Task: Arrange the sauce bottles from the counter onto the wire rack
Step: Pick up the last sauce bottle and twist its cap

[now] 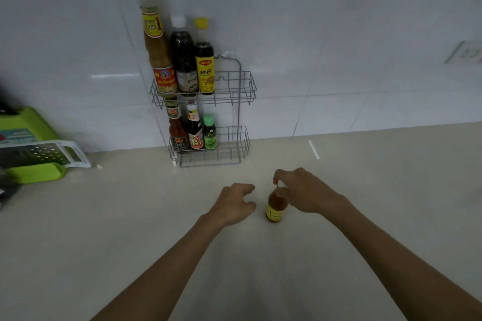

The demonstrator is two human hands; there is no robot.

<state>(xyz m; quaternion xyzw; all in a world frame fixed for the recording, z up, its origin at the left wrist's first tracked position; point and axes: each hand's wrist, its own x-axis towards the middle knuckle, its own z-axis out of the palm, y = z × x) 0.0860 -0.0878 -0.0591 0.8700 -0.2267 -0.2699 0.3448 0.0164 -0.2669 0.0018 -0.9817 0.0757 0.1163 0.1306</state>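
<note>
A small bottle of orange-red sauce with a yellow label (pixel 276 207) stands upright on the pale counter. My right hand (pixel 303 191) is over it, fingertips closed on its cap. To the bottle's left, my left hand (pixel 234 203) hovers just above the counter with fingers apart, holding nothing. The two-tier wire rack (pixel 241 91) stands against the white tiled wall. Its upper tier holds three tall bottles (pixel 182 60) on the left side. Three shorter bottles (pixel 194 130) fill the left of the lower tier. The right part of each tier is free.
A green plastic box (pixel 28 143) with a white-framed metal grater (pixel 49 155) lying on it sits at the counter's left edge. A wall socket (pixel 467 53) is on the tiles at the far right.
</note>
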